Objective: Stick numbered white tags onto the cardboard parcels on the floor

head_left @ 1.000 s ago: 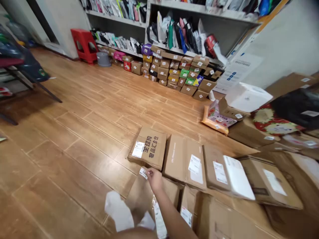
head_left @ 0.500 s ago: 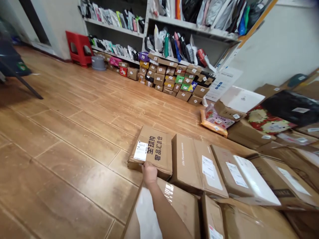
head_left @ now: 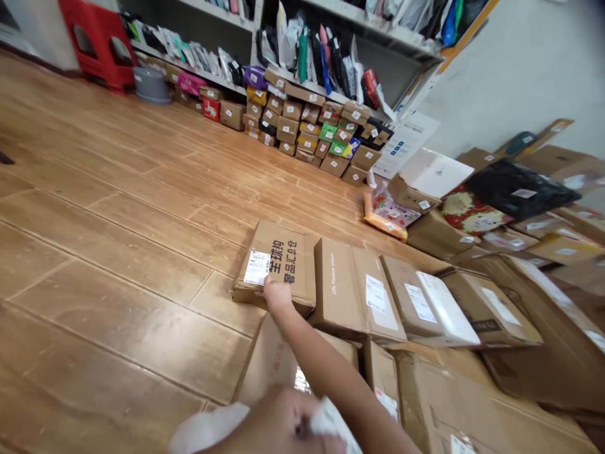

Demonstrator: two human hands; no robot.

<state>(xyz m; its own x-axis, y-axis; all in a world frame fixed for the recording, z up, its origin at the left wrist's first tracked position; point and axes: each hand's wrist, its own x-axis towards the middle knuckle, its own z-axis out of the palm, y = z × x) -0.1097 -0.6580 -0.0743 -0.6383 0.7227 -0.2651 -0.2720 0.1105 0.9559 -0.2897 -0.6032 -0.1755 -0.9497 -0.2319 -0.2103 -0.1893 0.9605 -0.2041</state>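
My right hand (head_left: 278,294) reaches in from the lower right, its fingers curled together at the lower corner of a white shipping label (head_left: 256,267). That label is on a flat cardboard box (head_left: 295,274) with large dark printed characters on top. Whether the fingers pinch anything small is hidden. Low in the picture, blurred, my left hand (head_left: 269,419) is closed around white paper (head_left: 331,424), with more white material (head_left: 208,429) on its other side. Beneath both arms lies another cardboard box (head_left: 267,359), partly covered by them.
Several labelled cartons (head_left: 350,284) stand in rows to the right. Further right is a pile of parcels (head_left: 522,192). Small boxes (head_left: 288,129) are stacked below shelves (head_left: 331,91) of bagged parcels. A red stool (head_left: 101,47) and a grey tub (head_left: 151,85) stand at the back left.
My left hand has come into view at the bottom with the white paper. My right hand has moved from the box's near edge onto the label's corner. The camera view has shifted.
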